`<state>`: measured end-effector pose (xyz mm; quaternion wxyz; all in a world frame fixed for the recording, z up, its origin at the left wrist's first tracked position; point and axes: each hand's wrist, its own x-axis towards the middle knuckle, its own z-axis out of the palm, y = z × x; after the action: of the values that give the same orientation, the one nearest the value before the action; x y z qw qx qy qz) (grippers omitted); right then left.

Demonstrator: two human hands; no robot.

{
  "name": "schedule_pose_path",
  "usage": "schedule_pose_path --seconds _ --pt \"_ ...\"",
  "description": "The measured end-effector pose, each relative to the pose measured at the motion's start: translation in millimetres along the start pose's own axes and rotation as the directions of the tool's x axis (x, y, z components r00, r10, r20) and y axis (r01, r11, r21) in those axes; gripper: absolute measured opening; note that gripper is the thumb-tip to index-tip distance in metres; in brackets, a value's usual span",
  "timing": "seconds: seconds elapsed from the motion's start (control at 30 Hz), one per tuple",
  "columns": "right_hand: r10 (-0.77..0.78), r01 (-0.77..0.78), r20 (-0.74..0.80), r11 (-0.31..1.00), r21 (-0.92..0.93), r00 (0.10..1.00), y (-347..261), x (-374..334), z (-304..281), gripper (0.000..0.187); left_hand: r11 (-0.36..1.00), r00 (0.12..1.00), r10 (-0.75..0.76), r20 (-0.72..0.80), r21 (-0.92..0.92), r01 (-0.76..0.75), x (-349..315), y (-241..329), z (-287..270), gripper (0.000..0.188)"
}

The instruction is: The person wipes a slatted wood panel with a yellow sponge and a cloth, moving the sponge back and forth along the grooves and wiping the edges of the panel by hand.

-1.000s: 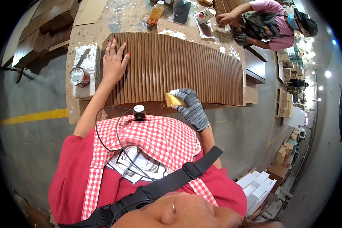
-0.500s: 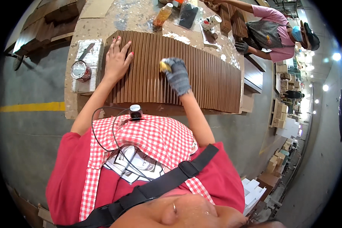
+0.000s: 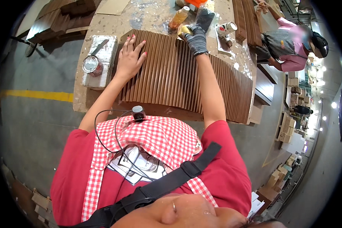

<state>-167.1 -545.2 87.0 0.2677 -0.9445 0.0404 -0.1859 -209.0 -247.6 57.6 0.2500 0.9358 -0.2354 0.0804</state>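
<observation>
Paint-spattered tabletop [image 3: 135,17] stands over grey floor [image 3: 38,129]. Gloved, the right grip [image 3: 197,41] is clamped on a yellow pad [image 3: 184,30] at the far edge of the brown slats [image 3: 165,72]. Well to its left, the bare left grip [image 3: 131,60] rests on the same slats, fingers apart. Just beyond the right grip is a bottle [image 3: 179,17]; to its right, a cup [image 3: 228,27]. Left of the left grip, a can [image 3: 92,65] sits on a white block [image 3: 107,57].

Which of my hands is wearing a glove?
Your right hand, in a striped gray glove, holding a yellow pad. Your left hand, on the brown slats, is bare.
</observation>
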Motion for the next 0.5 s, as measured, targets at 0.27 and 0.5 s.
schedule_pose_path --seconds 0.27,0.5 --pt "0.062 -0.039 0.280 0.996 -0.086 0.958 -30 -44 -12 0.031 1.000 0.999 -0.018 0.033 0.010 0.018 5 -5 4 0.048" --pt "0.099 -0.087 0.269 0.995 -0.054 0.958 -77 -167 -43 0.036 0.999 1.000 -0.006 0.017 -0.045 0.007 4 -5 7 0.049"
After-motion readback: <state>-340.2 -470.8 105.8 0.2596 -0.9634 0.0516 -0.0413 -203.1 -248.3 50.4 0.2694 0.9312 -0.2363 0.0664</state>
